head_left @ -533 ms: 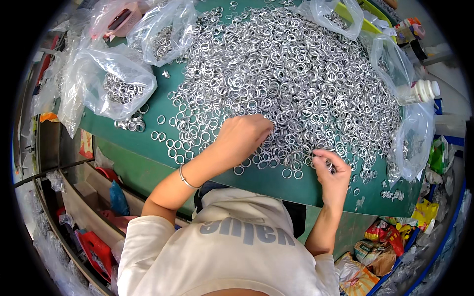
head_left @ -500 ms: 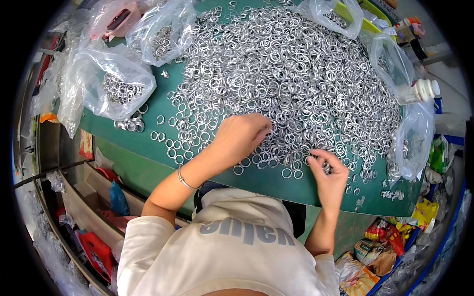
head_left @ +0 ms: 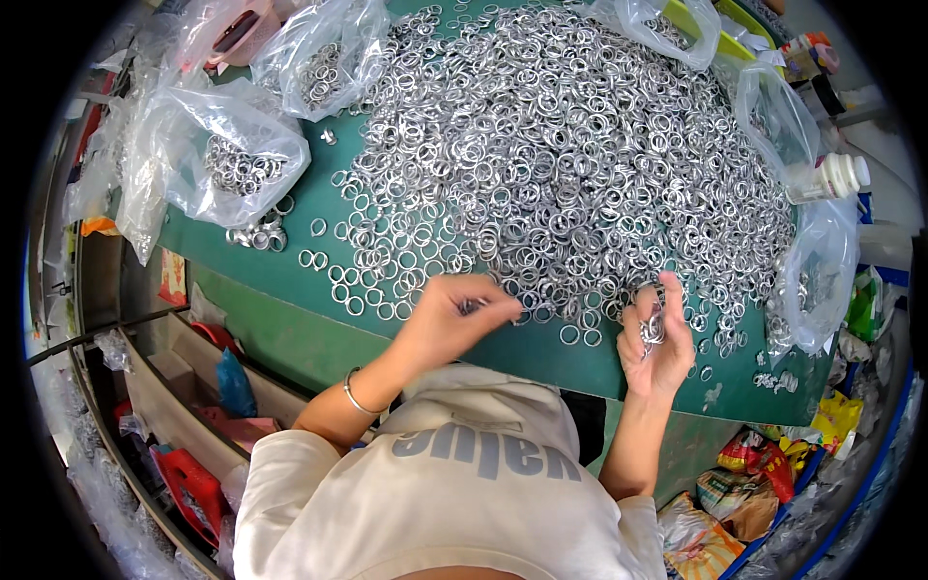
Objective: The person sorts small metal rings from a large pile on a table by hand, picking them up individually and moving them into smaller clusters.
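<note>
A large heap of silvery metal rings (head_left: 580,155) covers most of the green table (head_left: 271,275). My left hand (head_left: 452,314) is at the near edge of the heap, its fingers curled and thumb pointing right; some rings show in the gap between thumb and fingers. To the right, my right hand (head_left: 657,348) is turned palm up, with a small cluster of rings (head_left: 652,327) in its half-curled fingers. Its index finger is raised. Two loose rings (head_left: 580,335) lie on the table between my hands.
Clear plastic bags (head_left: 217,159) holding rings stand at the left and far left. Another bag (head_left: 817,280) lies at the right edge beside a white bottle (head_left: 831,179). A pink basket (head_left: 246,29) and a yellow-green tray (head_left: 739,34) are at the back. Open drawers (head_left: 184,387) sit below left.
My left hand has drawn back from the heap toward me. My right hand has turned palm up, showing the rings in it, and its index finger has lifted.
</note>
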Tool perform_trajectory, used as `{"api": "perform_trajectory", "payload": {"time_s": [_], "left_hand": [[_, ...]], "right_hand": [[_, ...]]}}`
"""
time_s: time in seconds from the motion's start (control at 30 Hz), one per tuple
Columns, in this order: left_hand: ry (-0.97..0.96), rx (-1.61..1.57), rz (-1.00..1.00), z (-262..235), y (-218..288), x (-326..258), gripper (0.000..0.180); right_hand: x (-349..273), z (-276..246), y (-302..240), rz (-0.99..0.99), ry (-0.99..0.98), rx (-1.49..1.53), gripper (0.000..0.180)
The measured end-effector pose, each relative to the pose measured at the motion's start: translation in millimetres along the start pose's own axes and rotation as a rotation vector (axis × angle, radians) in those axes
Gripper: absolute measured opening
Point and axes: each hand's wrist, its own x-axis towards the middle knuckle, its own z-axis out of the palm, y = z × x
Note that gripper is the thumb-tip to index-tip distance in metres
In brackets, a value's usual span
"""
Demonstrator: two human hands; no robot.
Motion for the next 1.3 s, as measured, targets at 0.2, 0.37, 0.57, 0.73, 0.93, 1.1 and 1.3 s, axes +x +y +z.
{"api": "perform_trajectory", "payload": {"time_s": [0.2, 0.37, 0.57, 0.73, 0.93, 1.1, 1.3], "left_hand": [[0.095, 0.615, 0.182, 19.7, -0.3, -16.0, 0.013], [0.112, 0.681, 0.214, 23.3, -6.0, -15.0, 0.014], [0.057, 0.538, 0.205, 22.2, -7.0, -10.0, 0.013], [-0.164, -0.63, -0.472, -4.7, 4.0, -4.5, 0.011], [-0.196, -1.128, -0.503, -0.3, -5.8, -24.4, 0.025], [-0.033, -1.421, -0.696, 22.4, -2.0, -26.8, 0.035], [0.098, -1.492, -0.565, 44.9, 11.1, -16.5, 0.024]], "right_hand": [[-4.0, 12.0, 20.7, -0.248, -0.139, -1.237, 0.007], [-4.1, 21.8, 50.9, -0.547, -0.227, -2.034, 0.012], [0.1, 8.4, 35.7, -0.365, -0.155, -1.265, 0.012], [-5.2, -2.2, 15.9, 0.083, -0.153, -0.097, 0.024], [-6.0, 22.1, 23.1, 0.257, -0.014, 0.101, 0.018], [-11.3, 46.2, 76.0, -0.221, 0.014, -0.627, 0.012], [-3.3, 64.7, 104.2, -0.838, -0.244, -1.338, 0.006]]}}
